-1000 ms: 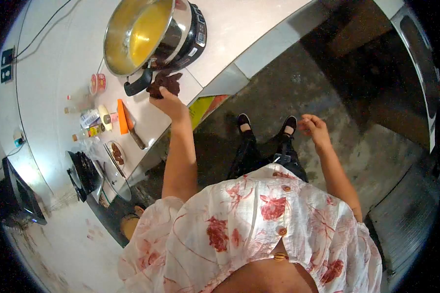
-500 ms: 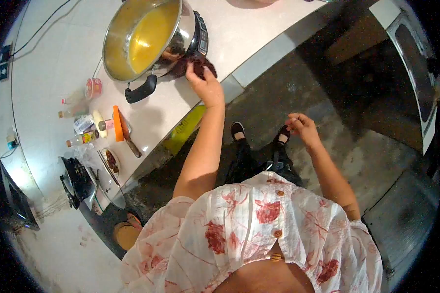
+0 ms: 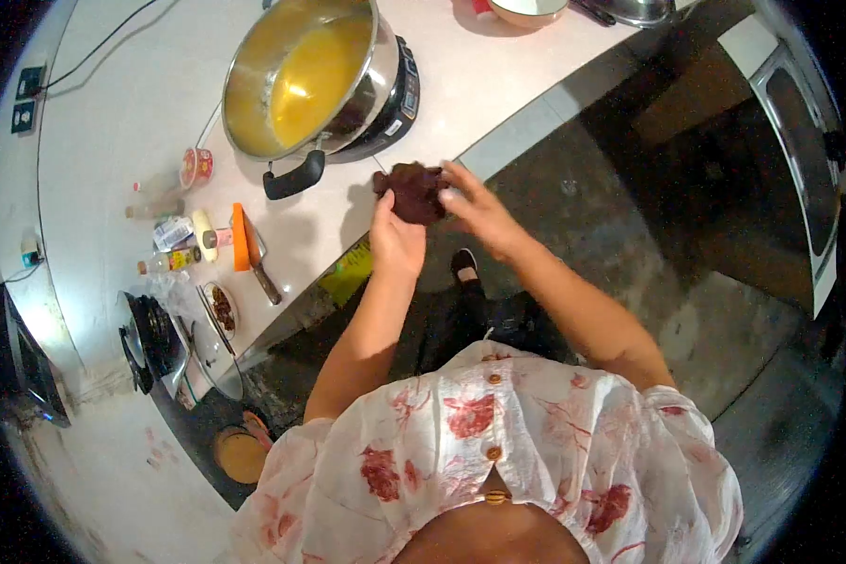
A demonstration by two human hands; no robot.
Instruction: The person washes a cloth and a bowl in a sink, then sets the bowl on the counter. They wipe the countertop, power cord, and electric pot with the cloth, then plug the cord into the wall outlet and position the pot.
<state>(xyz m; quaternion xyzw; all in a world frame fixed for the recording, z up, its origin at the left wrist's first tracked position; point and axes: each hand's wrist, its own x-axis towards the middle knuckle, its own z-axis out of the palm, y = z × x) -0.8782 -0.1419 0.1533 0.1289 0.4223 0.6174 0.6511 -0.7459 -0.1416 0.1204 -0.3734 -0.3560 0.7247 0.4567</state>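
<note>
A crumpled dark maroon cloth (image 3: 414, 195) is held up between both hands, just off the counter's front edge. My left hand (image 3: 398, 235) grips its lower left side, thumb on top. At its right side is my right hand (image 3: 477, 209), fingers closed against the cloth's edge. Up and to the left, a large steel pot (image 3: 378, 80) with yellow liquid stands on a black electric cooker (image 3: 406, 99). The pot's black handle (image 3: 294, 176) points towards the cloth.
On the pale counter (image 3: 498, 89) lie a knife (image 3: 267, 284), an orange-handled tool (image 3: 242, 240), bottles (image 3: 171, 260) and a small dish of dark food (image 3: 222, 308). A white bowl (image 3: 528, 7) sits at the top. Dark chair-like furniture (image 3: 790, 414) stands at right.
My left hand has brought the cloth away from the cooker, down and right. My right hand has moved up and left to the cloth. The view has shifted slightly.
</note>
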